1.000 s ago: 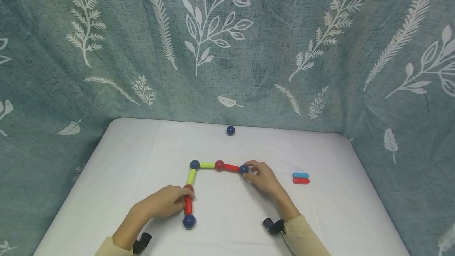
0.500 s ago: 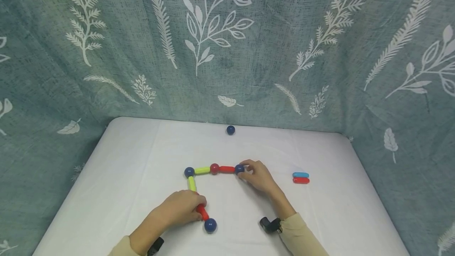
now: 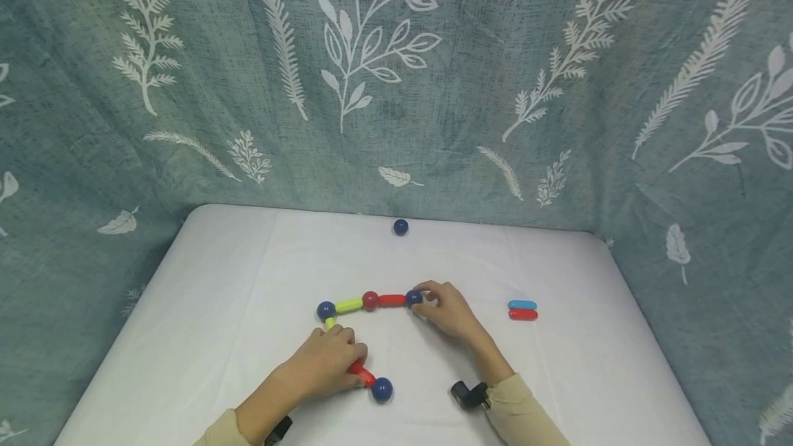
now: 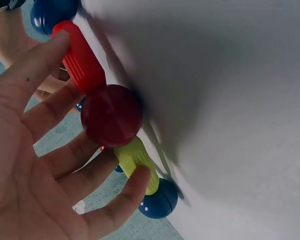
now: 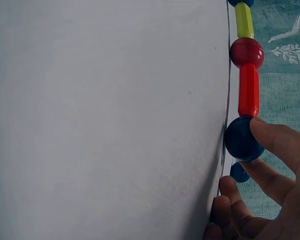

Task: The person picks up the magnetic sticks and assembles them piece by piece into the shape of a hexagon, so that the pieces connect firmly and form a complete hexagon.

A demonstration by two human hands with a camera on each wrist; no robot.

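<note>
Seeing the near blue ball (image 3: 382, 390) at lower centre, sitting farther right than a second ago. Grasping the near red rod (image 3: 365, 374), just beside it, with the left hand (image 3: 327, 363), pressing with the thumb and, in the left wrist view, touching the near yellow rod (image 4: 131, 156) with the little finger, past the near red ball (image 4: 112, 116). Slanting this stretch's long axis from lower right to upper left, where running almost straight up the frame a second ago. Meeting the corner blue ball (image 3: 325, 310) left of centre, now lower and farther left. Passing rightward through the far yellow rod (image 3: 349, 305), far red ball (image 3: 369, 301) and nearly level far red rod (image 3: 392, 301), rising slightly rightward instead of dipping. Pinching the far blue ball (image 3: 414, 298) with the right hand (image 3: 451, 312), a little farther left than before. Finding at right the loose red rod (image 3: 523, 315) and loose blue rod (image 3: 522, 305), lying unmoved, pointing left-right. Spotting the lone blue ball (image 3: 400, 227) beyond, staying put near centre.
</note>
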